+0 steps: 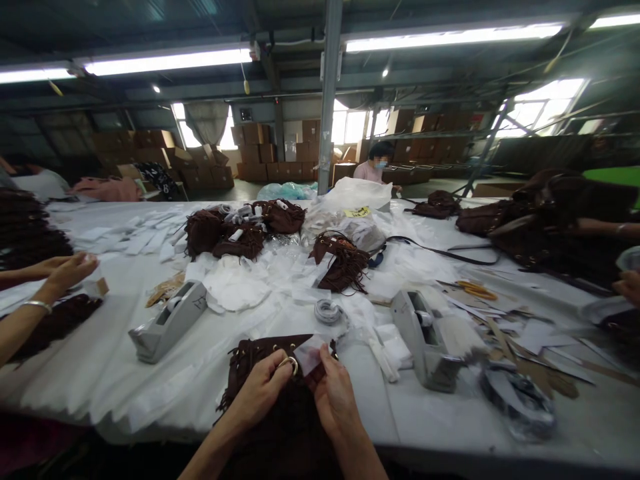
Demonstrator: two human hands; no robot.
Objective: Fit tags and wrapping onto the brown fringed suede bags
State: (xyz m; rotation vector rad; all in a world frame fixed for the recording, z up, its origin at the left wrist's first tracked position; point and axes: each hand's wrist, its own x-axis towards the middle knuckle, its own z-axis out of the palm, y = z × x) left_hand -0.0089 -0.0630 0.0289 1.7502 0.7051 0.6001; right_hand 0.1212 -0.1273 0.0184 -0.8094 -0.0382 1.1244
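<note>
A dark brown fringed bag (260, 387) lies at the near table edge in front of me. My left hand (260, 393) is closed on a metal ring (290, 363) at the bag's top. My right hand (333, 393) pinches a small white paper piece (309, 353) against that ring. Both hands rest on the bag.
Two grey tape dispensers (167, 323) (425, 337) flank my hands on the white table (100, 373). More brown fringed bags (343, 263) and white paper scraps lie mid-table. Another person's hands (65, 273) work at the left, another's at the right edge (629, 287). A masked person sits beyond the table.
</note>
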